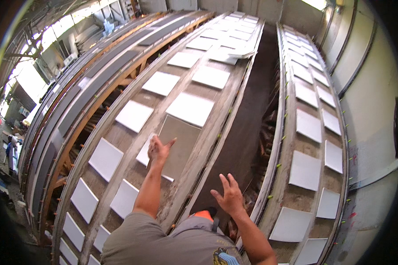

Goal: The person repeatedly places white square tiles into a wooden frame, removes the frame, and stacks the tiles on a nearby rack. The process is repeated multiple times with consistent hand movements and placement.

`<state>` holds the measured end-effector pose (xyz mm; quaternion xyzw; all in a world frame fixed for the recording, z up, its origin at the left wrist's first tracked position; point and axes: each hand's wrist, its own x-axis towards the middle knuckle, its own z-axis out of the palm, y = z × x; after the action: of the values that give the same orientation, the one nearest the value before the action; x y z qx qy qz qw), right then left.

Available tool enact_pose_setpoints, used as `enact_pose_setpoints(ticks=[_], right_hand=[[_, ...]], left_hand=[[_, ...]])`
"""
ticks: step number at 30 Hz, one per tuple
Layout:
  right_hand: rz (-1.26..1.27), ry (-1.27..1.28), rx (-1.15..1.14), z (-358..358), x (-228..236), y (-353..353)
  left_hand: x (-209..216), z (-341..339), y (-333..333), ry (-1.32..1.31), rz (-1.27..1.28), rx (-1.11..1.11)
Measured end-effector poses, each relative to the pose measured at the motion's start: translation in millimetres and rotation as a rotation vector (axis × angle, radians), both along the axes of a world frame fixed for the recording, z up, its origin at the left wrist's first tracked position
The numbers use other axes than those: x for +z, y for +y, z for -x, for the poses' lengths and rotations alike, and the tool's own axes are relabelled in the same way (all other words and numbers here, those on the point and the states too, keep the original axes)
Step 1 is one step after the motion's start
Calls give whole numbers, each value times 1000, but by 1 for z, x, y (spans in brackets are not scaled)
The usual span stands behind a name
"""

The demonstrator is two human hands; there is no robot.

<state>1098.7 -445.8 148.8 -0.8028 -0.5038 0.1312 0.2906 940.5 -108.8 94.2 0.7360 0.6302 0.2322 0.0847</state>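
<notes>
My left hand (pixel 159 150) is held over the long middle table (pixel 174 205), thumb pointing out to the right and nothing visible in it. Just beneath it lie a white rectangular sheet (pixel 143 154), partly covered by the hand, and a grey-brown rectangle (pixel 180 139) with a thin white strip at its near edge. Whether the hand touches either I cannot tell. Beyond the rectangle is another white sheet (pixel 190 109). My right hand (pixel 230 196) hangs open above the dark aisle (pixel 241 132), fingers apart and holding nothing.
Rows of white sheets (pixel 106 159) cover the middle table. On the right, another long table (pixel 298 198) carries more sheets (pixel 305 170) beside a pale wall (pixel 376 88). Dark-topped tables with wooden frames (pixel 88 101) run along the left. A sheet (pixel 243 55) overhangs the middle table's far right edge.
</notes>
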Motion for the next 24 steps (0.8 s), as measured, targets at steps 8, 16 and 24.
enact_pose_setpoints(ticks=[8,16,24], right_hand=[[-286,564,-204,-50,40,7],[-632,485,-448,-148,2,23],[-595,456,-576,-272,11,96]], left_hand=[[59,-91,-102,-578,271,-358],[49,-219,-118,-919,671,-759],[60,-342,-49,-816,602,-822]])
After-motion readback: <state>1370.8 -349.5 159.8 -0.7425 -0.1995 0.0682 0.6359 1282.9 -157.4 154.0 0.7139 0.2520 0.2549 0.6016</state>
